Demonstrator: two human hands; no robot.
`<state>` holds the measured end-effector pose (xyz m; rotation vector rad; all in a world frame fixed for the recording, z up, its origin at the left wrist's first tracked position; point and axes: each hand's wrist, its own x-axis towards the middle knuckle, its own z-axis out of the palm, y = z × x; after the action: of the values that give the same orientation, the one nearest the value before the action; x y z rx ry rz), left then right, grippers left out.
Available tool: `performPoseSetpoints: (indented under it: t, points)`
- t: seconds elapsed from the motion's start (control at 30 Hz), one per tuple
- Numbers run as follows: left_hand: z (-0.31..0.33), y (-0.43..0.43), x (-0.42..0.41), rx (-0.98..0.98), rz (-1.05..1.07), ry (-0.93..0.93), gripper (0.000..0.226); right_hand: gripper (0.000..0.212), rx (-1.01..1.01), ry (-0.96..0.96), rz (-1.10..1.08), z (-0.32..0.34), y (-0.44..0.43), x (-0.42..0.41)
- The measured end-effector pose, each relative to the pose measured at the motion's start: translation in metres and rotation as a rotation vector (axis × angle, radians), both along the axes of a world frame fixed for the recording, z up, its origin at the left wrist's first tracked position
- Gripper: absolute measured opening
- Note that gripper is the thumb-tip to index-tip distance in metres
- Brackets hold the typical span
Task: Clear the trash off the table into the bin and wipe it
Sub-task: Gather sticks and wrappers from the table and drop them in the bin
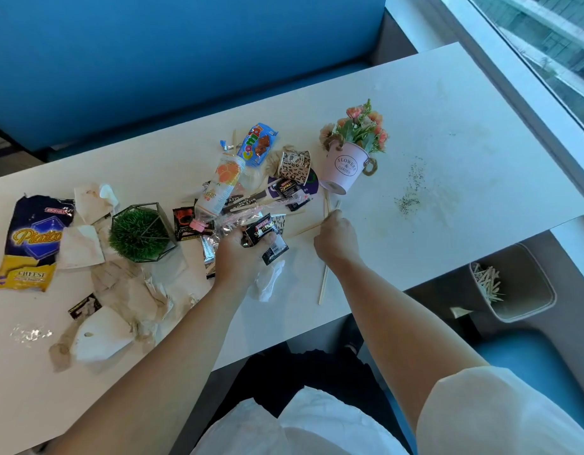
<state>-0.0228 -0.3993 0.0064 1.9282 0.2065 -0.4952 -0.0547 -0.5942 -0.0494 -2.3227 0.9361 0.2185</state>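
Head view: my left hand (238, 254) bunches sachets (264, 229) in curled fingers, so my right hand (336, 241) can pinch sticks (308, 228) off the tabletop (448, 126). The bin (543, 284) stands below, to the right.

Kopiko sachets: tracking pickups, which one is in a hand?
The Kopiko sachet gripped by the left hand; the other sachet lies beside the leopard cup.

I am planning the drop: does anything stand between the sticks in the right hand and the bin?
Nothing visible does. The right hand pinches wooden sticks near the pink flower bucket; only bare table lies between them and the open bin beyond its edge.
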Motion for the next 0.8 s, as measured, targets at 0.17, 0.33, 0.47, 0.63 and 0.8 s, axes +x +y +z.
performPoseSetpoints:
  t: [0.17, 0.33, 0.47, 0.63, 0.8]
  points:
    - [0.000, 0.002, 0.003, -0.023, 0.004, 0.012, 0.022, 0.031, -0.006, -0.010, 0.017, 0.003, -0.001, 0.003]
    - [0.000, 0.005, 0.007, -0.007, -0.004, 0.010, 0.022, 0.031, -0.062, -0.008, 0.033, 0.003, -0.002, 0.003]
    - [-0.003, 0.011, 0.013, -0.034, -0.011, -0.009, 0.023, 0.033, -0.183, 0.022, 0.044, 0.003, -0.003, 0.009]
    - [-0.007, 0.015, 0.022, -0.056, -0.023, -0.028, 0.014, 0.026, -0.133, 0.083, 0.026, 0.007, -0.008, 0.021]
    - [-0.003, 0.013, 0.029, -0.085, -0.048, -0.044, 0.016, 0.028, -0.138, 0.080, 0.087, 0.009, -0.004, 0.029]
